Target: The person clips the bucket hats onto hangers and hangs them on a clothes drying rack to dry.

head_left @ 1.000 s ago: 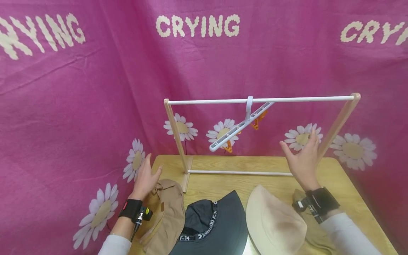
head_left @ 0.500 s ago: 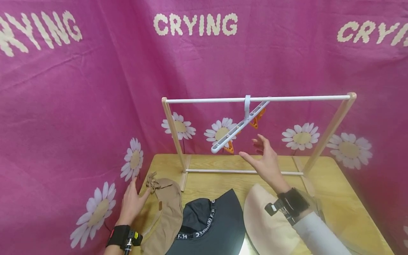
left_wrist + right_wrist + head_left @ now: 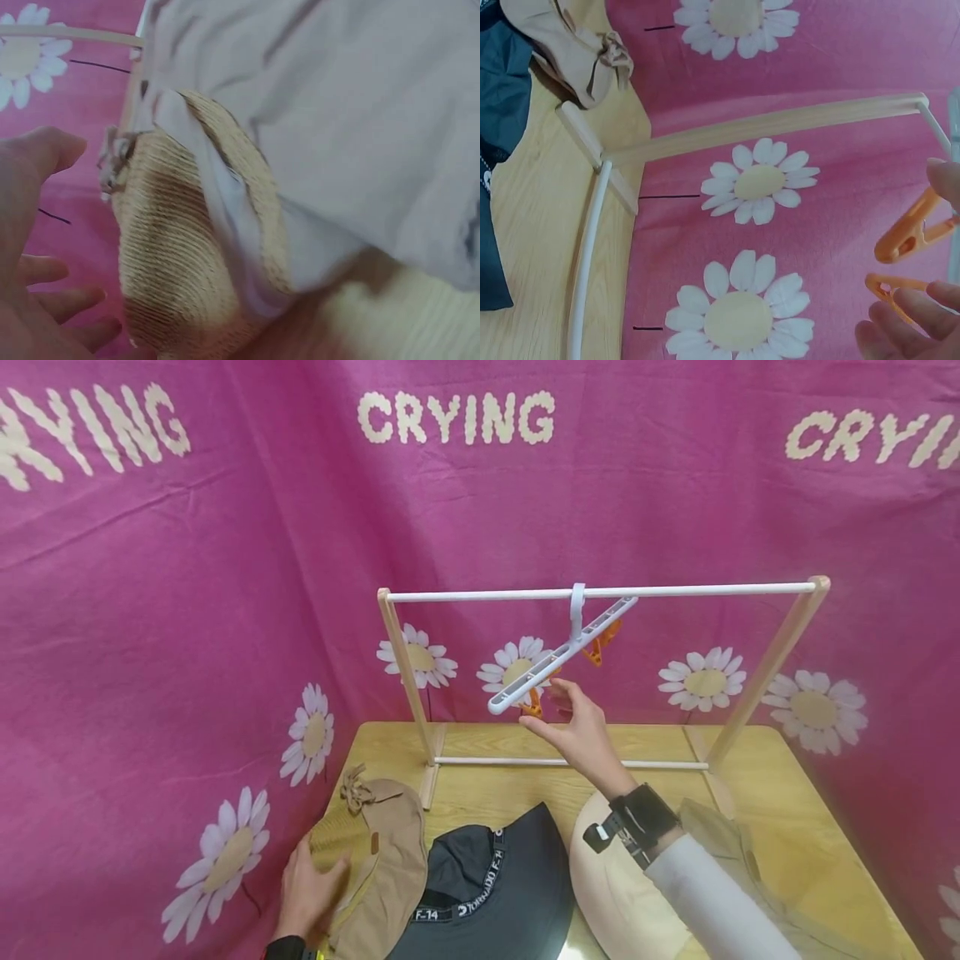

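Note:
My left hand (image 3: 307, 889) is at the straw part of a brown hat (image 3: 397, 860) at the table's left edge. Its thumb and fingers are spread beside the woven straw (image 3: 176, 247) in the left wrist view; I cannot tell whether they touch it. My right hand (image 3: 581, 739) is raised under the near end of a pale hanger (image 3: 555, 662), hooked over the rack's top bar. An orange clip (image 3: 534, 703) of the hanger lies between thumb and fingers, which are apart. In the right wrist view, orange clips (image 3: 907, 229) hang by the thumb and fingertips.
A dark bucket hat (image 3: 525, 893) lies mid-table beside a cream hat (image 3: 618, 885). An olive-brown hat (image 3: 720, 839) lies farther right, partly behind the right forearm. The wood-and-white rack (image 3: 768, 668) stands at the back before a pink daisy-print cloth (image 3: 675, 510).
My right hand has moved left from the rack's right side to the hanger's near clip. My left hand has come down toward the brown hat's straw part.

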`<state>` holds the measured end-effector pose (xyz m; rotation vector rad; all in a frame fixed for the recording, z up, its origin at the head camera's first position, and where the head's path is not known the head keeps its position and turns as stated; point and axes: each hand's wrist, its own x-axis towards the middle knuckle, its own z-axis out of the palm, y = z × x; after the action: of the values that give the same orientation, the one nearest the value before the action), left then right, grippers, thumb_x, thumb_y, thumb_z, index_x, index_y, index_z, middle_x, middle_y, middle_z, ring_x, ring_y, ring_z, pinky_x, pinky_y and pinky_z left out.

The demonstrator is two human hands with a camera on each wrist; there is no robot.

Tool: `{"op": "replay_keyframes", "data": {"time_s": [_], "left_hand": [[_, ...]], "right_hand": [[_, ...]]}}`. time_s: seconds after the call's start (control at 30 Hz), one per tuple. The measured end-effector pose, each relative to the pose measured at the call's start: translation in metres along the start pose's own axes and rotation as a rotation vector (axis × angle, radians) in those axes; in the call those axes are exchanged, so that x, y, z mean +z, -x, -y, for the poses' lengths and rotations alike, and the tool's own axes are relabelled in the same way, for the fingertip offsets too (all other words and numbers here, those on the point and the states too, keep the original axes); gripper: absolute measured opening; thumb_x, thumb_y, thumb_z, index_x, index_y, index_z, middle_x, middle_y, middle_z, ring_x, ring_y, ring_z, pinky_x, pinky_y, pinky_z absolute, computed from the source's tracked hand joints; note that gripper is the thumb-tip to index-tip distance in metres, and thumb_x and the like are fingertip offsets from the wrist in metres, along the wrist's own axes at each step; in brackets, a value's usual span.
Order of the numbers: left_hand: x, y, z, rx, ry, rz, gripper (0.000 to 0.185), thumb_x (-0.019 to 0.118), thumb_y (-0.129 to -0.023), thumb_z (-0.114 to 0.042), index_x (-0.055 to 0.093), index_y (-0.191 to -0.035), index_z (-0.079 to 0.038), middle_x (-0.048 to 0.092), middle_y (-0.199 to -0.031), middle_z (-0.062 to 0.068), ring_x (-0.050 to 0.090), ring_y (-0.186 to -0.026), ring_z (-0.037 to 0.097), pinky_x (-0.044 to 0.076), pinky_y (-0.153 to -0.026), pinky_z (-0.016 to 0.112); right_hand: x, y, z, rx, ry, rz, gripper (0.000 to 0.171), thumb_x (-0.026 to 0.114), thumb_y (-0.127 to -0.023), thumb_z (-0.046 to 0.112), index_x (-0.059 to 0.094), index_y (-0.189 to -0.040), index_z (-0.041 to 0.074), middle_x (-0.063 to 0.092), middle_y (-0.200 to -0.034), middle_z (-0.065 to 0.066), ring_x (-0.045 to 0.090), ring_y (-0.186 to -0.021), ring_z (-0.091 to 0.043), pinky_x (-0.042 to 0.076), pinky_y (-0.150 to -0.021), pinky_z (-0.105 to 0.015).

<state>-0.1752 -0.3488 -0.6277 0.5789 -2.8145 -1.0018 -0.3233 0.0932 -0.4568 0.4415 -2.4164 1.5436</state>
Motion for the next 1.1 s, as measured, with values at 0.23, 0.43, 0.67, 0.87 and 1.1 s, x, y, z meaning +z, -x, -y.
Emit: {"op": "replay_keyframes", "data": {"time_s": [0.23, 0.43, 0.67, 0.87, 1.1], "left_hand": [[0.004, -0.006, 0.012, -0.038, -0.047, 0.004, 0.095, 0.078, -0.09, -0.043, 0.032, -0.154, 0.011, 0.041, -0.149, 0.041, 0.037, -0.139, 0.06, 0.03, -0.114, 0.071], [0.005, -0.005, 0.016, -0.097, -0.132, -0.008, 0.101, 0.08, -0.085, -0.053, 0.036, -0.152, 0.007, 0.042, -0.149, 0.038, 0.034, -0.134, 0.064, 0.032, -0.102, 0.079], [0.007, -0.011, 0.015, -0.113, -0.198, 0.034, 0.111, 0.076, -0.084, -0.066, 0.034, -0.154, 0.008, 0.045, -0.14, 0.044, 0.033, -0.13, 0.067, 0.03, -0.101, 0.077], [0.009, -0.021, 0.011, -0.12, -0.24, 0.057, 0.112, 0.076, -0.079, -0.072, 0.043, -0.149, 0.009, 0.043, -0.131, 0.046, 0.032, -0.125, 0.063, 0.029, -0.099, 0.074], [0.011, -0.049, -0.002, -0.017, -0.241, 0.103, 0.113, 0.078, -0.078, -0.07, 0.043, -0.148, 0.012, 0.042, -0.145, 0.041, 0.032, -0.138, 0.06, 0.025, -0.105, 0.078]], "right_hand": [[0.016, -0.006, -0.003, 0.012, -0.041, -0.011, 0.07, 0.09, -0.085, 0.027, 0.057, -0.142, 0.004, 0.07, -0.13, -0.019, 0.069, -0.117, -0.036, 0.055, -0.102, -0.052], [0.025, -0.009, -0.004, 0.014, -0.043, -0.024, 0.067, 0.09, -0.085, 0.027, 0.059, -0.14, 0.003, 0.073, -0.125, -0.019, 0.071, -0.113, -0.034, 0.057, -0.1, -0.049], [0.032, -0.015, -0.002, -0.012, -0.028, -0.068, 0.044, 0.089, -0.086, 0.027, 0.07, -0.121, 0.007, 0.078, -0.106, -0.013, 0.074, -0.098, -0.025, 0.06, -0.09, -0.046], [0.033, -0.016, 0.0, -0.044, -0.023, -0.073, 0.04, 0.089, -0.086, 0.028, 0.072, -0.116, 0.008, 0.079, -0.103, -0.009, 0.075, -0.096, -0.024, 0.061, -0.09, -0.047], [0.035, -0.019, 0.004, -0.08, -0.012, -0.095, 0.033, 0.089, -0.086, 0.026, 0.072, -0.105, 0.005, 0.077, -0.09, -0.006, 0.072, -0.084, -0.02, 0.061, -0.08, -0.037]]}}
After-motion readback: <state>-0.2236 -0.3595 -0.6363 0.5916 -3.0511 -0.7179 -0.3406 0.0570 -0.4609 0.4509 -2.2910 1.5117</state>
